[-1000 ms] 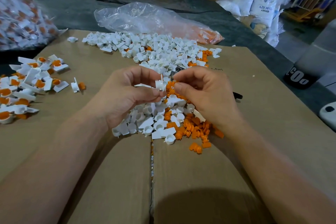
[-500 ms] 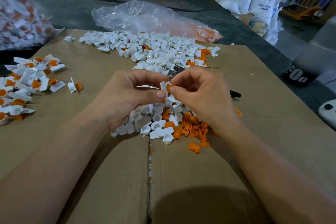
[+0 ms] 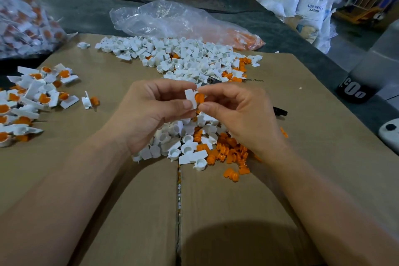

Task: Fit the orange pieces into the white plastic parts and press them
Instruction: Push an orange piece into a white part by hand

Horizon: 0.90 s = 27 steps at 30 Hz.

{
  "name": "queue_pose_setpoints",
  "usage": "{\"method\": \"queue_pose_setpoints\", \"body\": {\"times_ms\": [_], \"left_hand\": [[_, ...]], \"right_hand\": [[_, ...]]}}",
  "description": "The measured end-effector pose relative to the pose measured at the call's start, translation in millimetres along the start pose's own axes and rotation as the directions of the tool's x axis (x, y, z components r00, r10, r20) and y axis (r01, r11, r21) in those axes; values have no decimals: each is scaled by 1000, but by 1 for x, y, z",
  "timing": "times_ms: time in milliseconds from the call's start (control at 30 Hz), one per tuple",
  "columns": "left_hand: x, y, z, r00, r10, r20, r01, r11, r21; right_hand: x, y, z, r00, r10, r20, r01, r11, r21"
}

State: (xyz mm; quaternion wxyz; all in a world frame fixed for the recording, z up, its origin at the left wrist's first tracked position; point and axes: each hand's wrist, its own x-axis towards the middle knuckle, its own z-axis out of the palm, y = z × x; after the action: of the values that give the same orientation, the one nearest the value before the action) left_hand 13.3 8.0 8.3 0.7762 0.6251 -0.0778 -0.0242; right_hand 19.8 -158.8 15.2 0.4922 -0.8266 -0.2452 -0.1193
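Pinching a white part, the left hand is steadying it. The right hand is pinching an orange piece into it; firm pressing probably comes next.

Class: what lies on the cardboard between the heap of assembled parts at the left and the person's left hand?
Head view: one white part with an orange piece beside it; otherwise bare cardboard.

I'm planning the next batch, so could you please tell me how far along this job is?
Done: a heap of assembled parts lies at the left. In hand: the left hand holds a white part while the right hand pinches an orange piece against it. Left: a large pile of empty white parts and loose orange pieces, so most remains.
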Motion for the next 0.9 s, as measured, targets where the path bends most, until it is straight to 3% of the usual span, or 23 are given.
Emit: {"method": "queue_pose_setpoints", "body": {"times_ms": [600,900], "left_hand": [[-2,3,3,999,-30,10,30,999,31],[-2,2,4,999,-17,-29,18,999,41]], "right_hand": [[0,1,1,989,111,95,-125,979,159],[-1,1,4,993,81,80,-96,974,206]]}}
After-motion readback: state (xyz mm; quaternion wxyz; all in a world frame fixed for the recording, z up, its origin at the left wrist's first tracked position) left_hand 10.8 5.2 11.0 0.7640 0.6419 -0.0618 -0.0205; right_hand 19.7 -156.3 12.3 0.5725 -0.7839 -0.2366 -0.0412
